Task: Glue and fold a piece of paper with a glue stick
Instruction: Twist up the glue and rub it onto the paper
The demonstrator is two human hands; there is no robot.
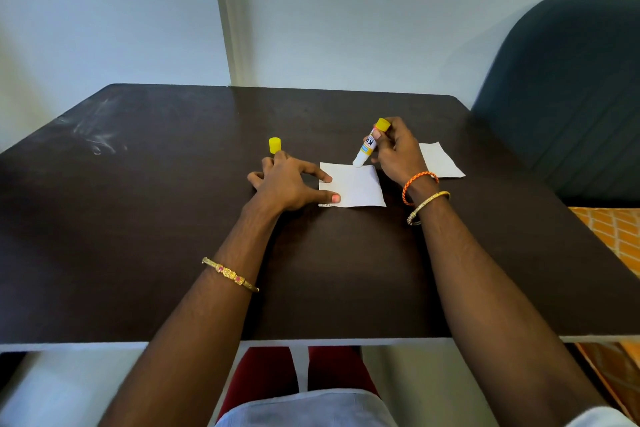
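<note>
A small white piece of paper [356,187] lies flat on the dark table [173,218]. My left hand [287,180] rests spread on the table, thumb and forefinger pressing the paper's left edge. My right hand [398,152] grips a white and yellow glue stick [369,144], tilted, its white tip touching the paper's far edge. The yellow cap [274,145] stands upright on the table just beyond my left hand.
A second white paper [441,159] lies to the right, partly behind my right wrist. A dark chair [571,87] stands at the table's right side. A white wall runs behind the far edge. My legs show under the near edge.
</note>
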